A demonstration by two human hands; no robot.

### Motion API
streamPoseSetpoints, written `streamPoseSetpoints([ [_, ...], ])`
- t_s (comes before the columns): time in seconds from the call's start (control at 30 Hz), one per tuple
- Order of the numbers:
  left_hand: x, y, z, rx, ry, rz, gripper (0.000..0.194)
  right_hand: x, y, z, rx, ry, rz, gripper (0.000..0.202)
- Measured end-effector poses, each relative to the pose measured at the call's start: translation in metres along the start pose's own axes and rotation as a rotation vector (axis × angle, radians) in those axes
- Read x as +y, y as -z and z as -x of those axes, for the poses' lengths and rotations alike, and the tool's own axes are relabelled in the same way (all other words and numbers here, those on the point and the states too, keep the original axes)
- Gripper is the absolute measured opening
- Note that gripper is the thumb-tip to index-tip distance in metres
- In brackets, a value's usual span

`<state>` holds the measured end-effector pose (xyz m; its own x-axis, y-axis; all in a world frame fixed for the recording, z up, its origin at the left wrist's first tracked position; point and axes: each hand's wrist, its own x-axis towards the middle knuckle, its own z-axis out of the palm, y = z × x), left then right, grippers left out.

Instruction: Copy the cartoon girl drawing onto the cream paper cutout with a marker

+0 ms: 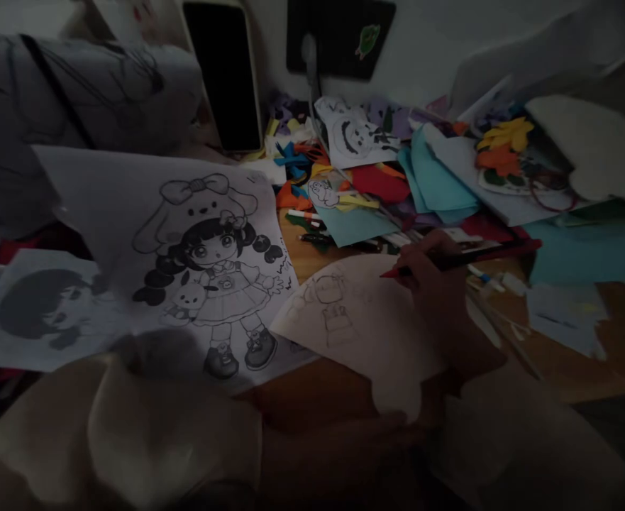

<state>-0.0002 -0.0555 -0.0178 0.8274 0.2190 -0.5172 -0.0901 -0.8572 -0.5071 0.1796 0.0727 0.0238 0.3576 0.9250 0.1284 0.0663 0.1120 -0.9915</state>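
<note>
Over sketched paper, the right hand holds what seems a red-tipped pen.

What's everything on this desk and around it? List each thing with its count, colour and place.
Desk: one, brown, under the papers
Large character drawing: one, black on white, centre-left
Portrait sheet: one, grey on white, far left
Sketched cut-out: one, pale, right of centre
Pen: one, dark and red, above the cut-out
Phone: one, black screen, standing at upper left
Panel: one, black, green sticker, top centre
Teal paper: several pieces, upper right
Yellow flower shape: one, upper right
Scraps: many, mixed colours, behind; some too dim to identify
Sleeves: two, pale, bottom
Left hand: one, shadowed, by the cut-out's lower edge
Right hand: one, shadowed, holding the pen
</note>
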Motion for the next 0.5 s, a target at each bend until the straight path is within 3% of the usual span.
streamPoseSetpoints([
  [0.1,0.002,0.006,0.004,-0.067,-0.012,-0.16,0.025,0.003,-0.001,0.006,-0.102,-0.03,0.061,0.027],
  [0.27,-0.018,0.018,0.014,0.298,-0.268,-0.273,0.029,0.005,-0.001,0.009,-0.208,0.021,0.131,0.029],
  [0.33,-0.03,0.02,0.017,0.376,-0.304,-0.266,0.032,0.006,-0.002,0.009,-0.251,0.05,0.17,0.026],
  [0.43,-0.039,0.017,0.019,0.489,-0.321,-0.124,0.036,0.006,-0.004,0.011,-0.295,0.07,0.222,0.025],
  [0.5,-0.037,0.014,0.017,0.534,-0.263,0.144,0.036,0.005,-0.005,0.012,-0.344,0.088,0.242,0.024],
])
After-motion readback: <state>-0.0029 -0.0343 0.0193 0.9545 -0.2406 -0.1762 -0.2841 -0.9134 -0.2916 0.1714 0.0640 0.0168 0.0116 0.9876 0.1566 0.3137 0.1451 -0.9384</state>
